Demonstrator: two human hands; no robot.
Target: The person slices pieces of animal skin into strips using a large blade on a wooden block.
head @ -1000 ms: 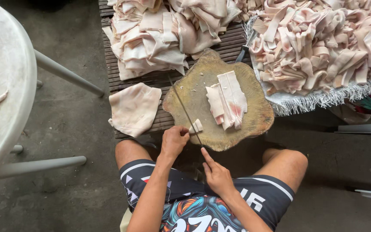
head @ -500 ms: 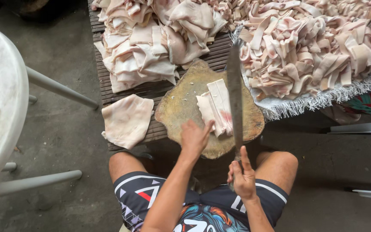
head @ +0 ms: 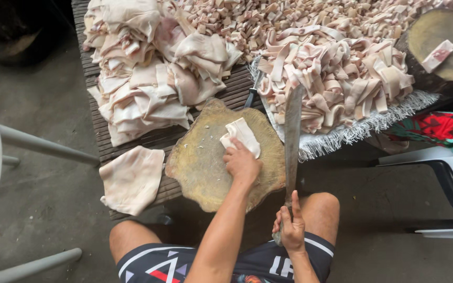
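**Two hands at a round chopping block: one on the pork skin, one on the cleaver**

Head view: the left hand (head: 242, 163) lies palm down on a folded piece of pale pork skin (head: 240, 135), fingers pressed together and curled over its near edge. The skin sits on the far middle of a worn round wooden chopping block (head: 200, 167), which rests on a dark slatted table (head: 237, 91). The right hand (head: 291, 229) is wrapped tight around the handle of a long cleaver (head: 292, 133), thumb up along the grip; the blade points away from the person, raised just right of the block. A flat skin sheet (head: 131, 178) lies left of the block. Behind it are a heap of folded skins (head: 148, 78) and a pile of cut strips (head: 336, 78) on a fringed white sack (head: 352, 131). Both bare knees show below.
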